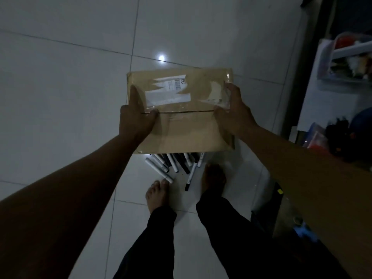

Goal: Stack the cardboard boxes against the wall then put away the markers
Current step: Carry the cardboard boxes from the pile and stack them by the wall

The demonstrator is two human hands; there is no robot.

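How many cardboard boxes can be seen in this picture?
1. The cardboard box is held in the air by both hands, the left hand and right hand, above the markers on the floor. Other boxes may be out of view.

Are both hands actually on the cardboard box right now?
Touching. The head view shows the left hand and right hand gripping opposite ends of the cardboard box, thumbs on top.

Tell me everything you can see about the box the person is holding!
The cardboard box is brown and flat, with a torn white shipping label and shiny clear tape on top. Its flaps are closed. It is held up above the floor, over some markers. The left hand grips its left edge, and the right hand grips its right edge.
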